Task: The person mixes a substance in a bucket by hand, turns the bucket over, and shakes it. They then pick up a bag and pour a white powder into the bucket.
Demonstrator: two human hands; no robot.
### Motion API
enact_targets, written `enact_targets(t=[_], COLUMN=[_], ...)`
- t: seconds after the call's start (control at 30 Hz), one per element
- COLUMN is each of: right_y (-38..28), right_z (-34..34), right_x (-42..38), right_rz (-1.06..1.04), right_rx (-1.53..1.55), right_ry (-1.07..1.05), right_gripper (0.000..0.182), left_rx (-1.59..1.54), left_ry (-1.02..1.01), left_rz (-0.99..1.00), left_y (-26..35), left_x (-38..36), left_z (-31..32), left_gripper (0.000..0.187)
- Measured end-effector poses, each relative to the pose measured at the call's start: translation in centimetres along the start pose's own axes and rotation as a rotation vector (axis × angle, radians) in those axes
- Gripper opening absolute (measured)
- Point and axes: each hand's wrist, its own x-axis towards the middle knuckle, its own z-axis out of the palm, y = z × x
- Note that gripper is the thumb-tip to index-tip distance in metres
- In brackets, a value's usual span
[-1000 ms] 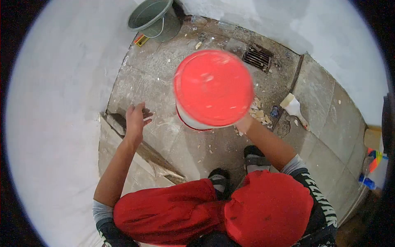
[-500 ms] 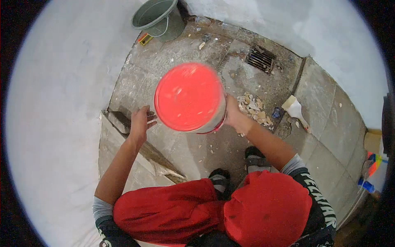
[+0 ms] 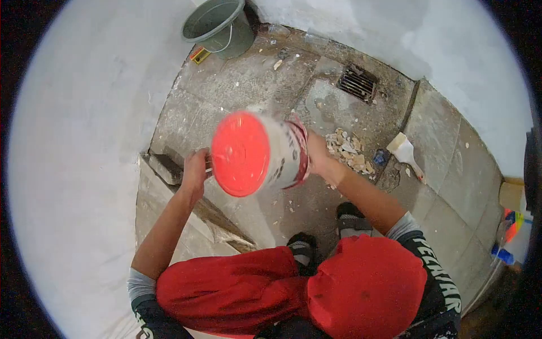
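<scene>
The right hand (image 3: 318, 153) is closed around one end of a tilted container (image 3: 275, 152), held above the floor (image 3: 226, 93). The left hand (image 3: 196, 169) is loosely spread beside its red end; contact cannot be told. Beyond, a pile of chips (image 3: 351, 150), a brush (image 3: 403, 148) and a bucket (image 3: 228, 42) are seen.

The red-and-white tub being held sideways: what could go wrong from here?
The tub might slip: the right hand holds one end, and whether the left hand touches the red end is unclear.
If that red end is a lid and it's loose, the tilt could let any contents spill; the inside isn't visible.
If dropped, it could land near the feet or scatter the pile of chips.
</scene>
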Motion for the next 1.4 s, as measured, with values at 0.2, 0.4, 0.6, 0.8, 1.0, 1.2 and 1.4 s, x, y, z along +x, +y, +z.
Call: enact_targets(t=[0.2, 0.4, 0.6, 0.8, 1.0, 1.2, 1.4], right_y=[0.9, 7.3, 4.0, 0.9, 3.7, 5.8, 5.0], right_z=[-0.3, -10.0, -5.2, 0.5, -2.5, -10.4, -8.1], right_x=[1.3, 9.6, 6.3, -0.7, 0.7, 4.2, -0.5], right_rz=[-0.013, -0.426, -0.518, -0.042, -0.261, -0.148, 0.16], right_rx=[0.309, -1.286, -1.241, 0.043, -0.516, -0.613, 0.009], right_ry=[-0.207, 0.287, 0.024, -0.203, -0.187, -0.194, -0.139], right_gripper=[0.033, 0.034, 0.038, 0.036, 0.033, 0.042, 0.04], left_rx=[-0.125, -0.155, 0.29, 0.727, 0.536, 0.488, 0.09], left_ry=[0.091, 0.121, 0.353, 0.756, -0.051, 0.086, -0.261], left_rz=[0.006, -0.031, 0.619, 1.192, 1.414, 0.926, 0.281], left_y=[-0.3, -1.1, 5.1, 10.9, 9.3, 7.7, 0.7], left_x=[-0.2, 0.6, -2.5, -6.9, -4.4, -2.4, -2.3], left_z=[0.1, 0.0, 1.1, 3.8, 8.6, 4.6, 5.0], left_gripper=[0.038, 0.035, 0.027, 0.048, 0.056, 0.052, 0.05])
